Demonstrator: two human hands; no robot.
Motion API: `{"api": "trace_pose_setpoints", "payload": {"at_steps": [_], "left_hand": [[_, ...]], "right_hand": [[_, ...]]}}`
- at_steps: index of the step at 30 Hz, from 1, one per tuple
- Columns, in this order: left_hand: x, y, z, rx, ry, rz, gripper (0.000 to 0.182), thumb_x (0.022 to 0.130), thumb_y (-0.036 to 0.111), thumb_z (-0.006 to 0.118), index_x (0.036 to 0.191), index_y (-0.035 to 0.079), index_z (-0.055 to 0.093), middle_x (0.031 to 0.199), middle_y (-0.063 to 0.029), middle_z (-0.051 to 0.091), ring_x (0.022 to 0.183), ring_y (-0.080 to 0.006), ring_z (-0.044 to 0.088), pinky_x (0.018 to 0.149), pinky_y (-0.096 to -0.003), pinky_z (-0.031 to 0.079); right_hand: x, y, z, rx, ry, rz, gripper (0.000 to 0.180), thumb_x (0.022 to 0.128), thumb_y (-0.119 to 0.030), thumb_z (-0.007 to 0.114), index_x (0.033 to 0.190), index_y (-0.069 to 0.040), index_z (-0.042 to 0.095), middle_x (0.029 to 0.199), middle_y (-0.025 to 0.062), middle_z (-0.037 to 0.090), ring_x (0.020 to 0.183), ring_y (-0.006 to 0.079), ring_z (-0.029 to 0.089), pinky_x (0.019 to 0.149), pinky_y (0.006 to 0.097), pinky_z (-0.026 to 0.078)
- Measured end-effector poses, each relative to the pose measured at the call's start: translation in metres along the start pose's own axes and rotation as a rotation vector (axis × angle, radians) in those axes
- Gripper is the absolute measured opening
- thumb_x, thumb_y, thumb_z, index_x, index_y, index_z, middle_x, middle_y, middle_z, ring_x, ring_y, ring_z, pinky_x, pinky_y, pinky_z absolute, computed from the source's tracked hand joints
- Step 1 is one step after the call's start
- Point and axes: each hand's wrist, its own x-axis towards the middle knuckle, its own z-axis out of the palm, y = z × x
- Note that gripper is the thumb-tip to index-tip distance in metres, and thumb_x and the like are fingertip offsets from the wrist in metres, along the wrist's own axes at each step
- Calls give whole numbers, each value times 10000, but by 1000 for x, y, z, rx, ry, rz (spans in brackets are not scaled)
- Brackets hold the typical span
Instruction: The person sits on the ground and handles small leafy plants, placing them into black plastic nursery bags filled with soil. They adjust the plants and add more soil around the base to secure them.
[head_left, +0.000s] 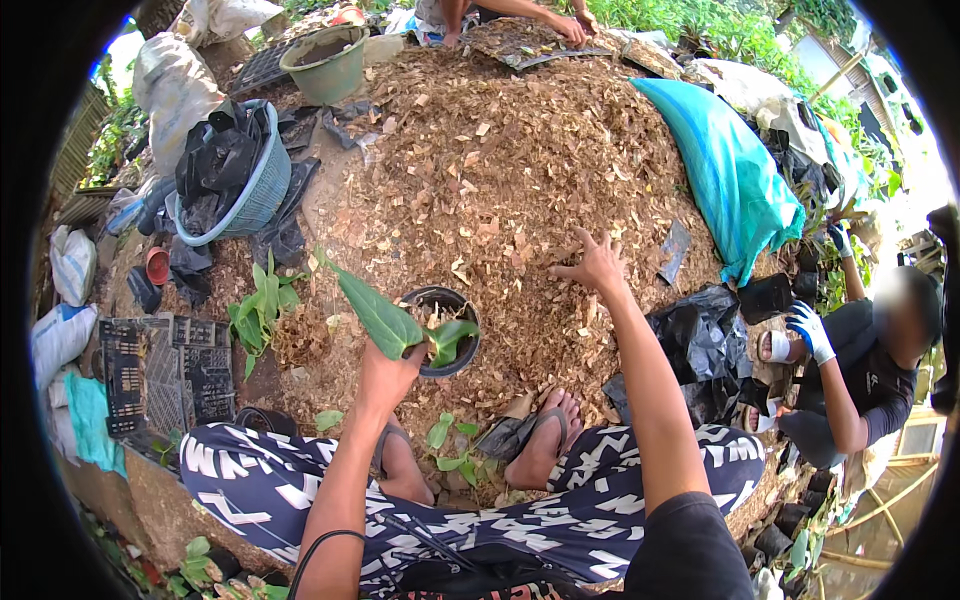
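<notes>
A small plant with broad green leaves stands in a round black plastic pot in front of me. My left hand grips this potted plant at the pot's near left side. The large leaf hides some of its fingers, so whether they hold the stem or the rim is unclear. Pale chips show inside the pot. To the right, my right hand is empty, its fingers spread low over a bed of brown wood chips. I cannot tell whether the fingertips touch the chips.
A blue basket of black plastic bags and a green bucket stand left. Leafy cuttings lie near a black crate. A turquoise sack borders the right, where a gloved person crouches. Another person's hands work at the far edge.
</notes>
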Motion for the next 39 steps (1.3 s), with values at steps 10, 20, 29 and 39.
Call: {"api": "trace_pose_setpoints", "payload": {"at_steps": [10,20,29,39], "left_hand": [[-10,-16,-9,90,-123,92,227,866,-60,702,1069,40,723,1067,-138,730,1025,-326,705,913,-431,548],[4,53,-101,35,-103,135,328,748,-111,763,1055,-2,723,1100,-121,742,1054,-276,715,957,-389,563],[16,84,-168,155,-106,161,331,702,-132,758,1006,-9,710,1055,-123,750,1043,-280,723,953,-378,555],[34,82,-203,202,143,49,267,826,-104,675,1081,-28,696,1108,-94,715,1039,-172,704,928,-335,575]], "right_hand": [[5,-34,75,-175,-46,-211,1039,744,-306,973,1617,-391,415,1644,278,372,1375,528,519,1044,577,580],[44,-5,1,190,-455,-316,1100,733,-651,891,1651,-293,401,1653,270,414,1517,432,435,1267,617,342],[32,-94,45,-210,-231,-286,1308,674,-708,888,1695,-489,101,1748,309,62,1557,577,229,1171,652,455],[26,-56,25,-257,-29,-349,753,798,-183,914,1469,-327,603,1584,176,518,1439,375,516,1146,527,536]]}}
